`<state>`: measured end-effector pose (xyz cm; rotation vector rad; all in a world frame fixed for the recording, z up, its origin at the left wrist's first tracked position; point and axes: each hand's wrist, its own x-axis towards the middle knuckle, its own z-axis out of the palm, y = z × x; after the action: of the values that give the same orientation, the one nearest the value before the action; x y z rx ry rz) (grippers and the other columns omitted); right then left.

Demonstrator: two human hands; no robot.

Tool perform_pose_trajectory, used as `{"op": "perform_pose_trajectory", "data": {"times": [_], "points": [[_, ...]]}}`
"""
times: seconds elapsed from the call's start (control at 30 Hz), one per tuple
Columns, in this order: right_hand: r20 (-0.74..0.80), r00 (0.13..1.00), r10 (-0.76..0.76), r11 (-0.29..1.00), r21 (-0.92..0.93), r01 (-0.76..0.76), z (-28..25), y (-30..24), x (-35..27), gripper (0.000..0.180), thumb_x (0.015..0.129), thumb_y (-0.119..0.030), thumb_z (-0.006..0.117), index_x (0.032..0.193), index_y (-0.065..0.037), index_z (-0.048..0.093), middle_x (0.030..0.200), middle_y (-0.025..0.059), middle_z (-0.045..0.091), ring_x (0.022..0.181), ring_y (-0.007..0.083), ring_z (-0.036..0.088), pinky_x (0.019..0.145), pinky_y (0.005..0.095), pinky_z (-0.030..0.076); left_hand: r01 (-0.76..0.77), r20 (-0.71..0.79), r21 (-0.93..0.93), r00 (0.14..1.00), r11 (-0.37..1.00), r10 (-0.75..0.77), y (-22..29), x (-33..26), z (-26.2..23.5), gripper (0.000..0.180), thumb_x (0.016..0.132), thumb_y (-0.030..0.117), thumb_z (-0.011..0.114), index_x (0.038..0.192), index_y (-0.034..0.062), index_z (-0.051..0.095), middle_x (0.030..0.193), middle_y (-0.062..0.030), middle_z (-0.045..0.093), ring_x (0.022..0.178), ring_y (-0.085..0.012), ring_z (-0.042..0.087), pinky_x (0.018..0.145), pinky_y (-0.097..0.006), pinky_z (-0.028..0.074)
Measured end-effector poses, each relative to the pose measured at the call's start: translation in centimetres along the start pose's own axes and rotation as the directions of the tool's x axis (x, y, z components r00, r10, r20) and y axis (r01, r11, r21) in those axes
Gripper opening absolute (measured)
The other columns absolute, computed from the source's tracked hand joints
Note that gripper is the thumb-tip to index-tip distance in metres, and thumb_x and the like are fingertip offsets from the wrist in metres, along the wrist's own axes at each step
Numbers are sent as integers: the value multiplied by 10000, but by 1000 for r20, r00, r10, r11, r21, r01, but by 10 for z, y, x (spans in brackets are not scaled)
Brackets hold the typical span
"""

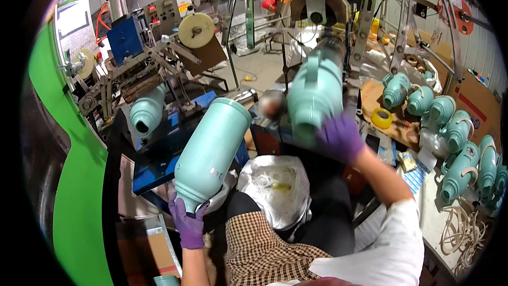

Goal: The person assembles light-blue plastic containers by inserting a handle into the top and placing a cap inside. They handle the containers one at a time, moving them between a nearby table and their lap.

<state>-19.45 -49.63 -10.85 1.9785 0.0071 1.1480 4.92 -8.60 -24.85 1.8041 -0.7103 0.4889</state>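
The pale green flask body (211, 151) is the biggest thing I see in hand: it stands tilted over the blue machine bed (153, 167), its top leaning right, and my left hand (189, 225), in a purple glove, is wrapped around its narrow lower end. A second flask (315, 92) of the same colour, this one with a handle, sits higher and to the right, blurred, below the metal frame; my right hand (341, 137), also gloved in purple, is closed around its lower part. Another green shell (147, 112) lies mounted in the machine on the left, well apart from both hands. On the right, a row of finished flasks (455, 143) lies on the bench beside a heap of pale cords. Between my arms I see a silvery bag (275, 188) holding white loops. A yellow tape roll (381, 118) rests on the cardboard just right of my right hand.
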Motion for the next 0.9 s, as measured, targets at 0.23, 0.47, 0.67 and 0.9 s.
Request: {"op": "perform_pose_trajectory", "data": {"times": [0.23,0.47,0.67,0.9], "points": [[229,817,530,297,852,-431,-182,-52,-110,379,599,-342,897,716,-141,598,634,33,585,540,215,571,511,330,430,321,353,-795,935,515,-38,93,103,122,543,958,273,668,1412,194,381,1386,-139,447,1236,-340,543,889,-494,593],[527,571,629,-53,762,-645,-173,-113,-138,361,574,-275,946,663,-150,619,656,33,631,587,214,613,582,311,465,-208,278,-611,847,764,453,197,120,319,560,732,189,822,1154,54,480,1219,-134,476,1159,-266,500,1045,-385,396],[577,419,701,-162,701,-695,-168,-125,-139,369,575,-303,914,683,-153,594,668,31,614,616,223,612,579,325,455,-245,273,-541,854,804,444,264,179,419,550,695,200,824,1112,34,507,1152,-189,473,1080,-364,500,951,-432,444],[491,498,715,-89,770,-632,-148,-123,-146,403,567,-347,923,714,-157,599,722,48,640,662,265,626,618,371,479,-571,148,-400,732,717,665,244,215,483,692,656,335,905,1173,55,540,1147,-169,521,1054,-317,527,906,-423,456]]}}
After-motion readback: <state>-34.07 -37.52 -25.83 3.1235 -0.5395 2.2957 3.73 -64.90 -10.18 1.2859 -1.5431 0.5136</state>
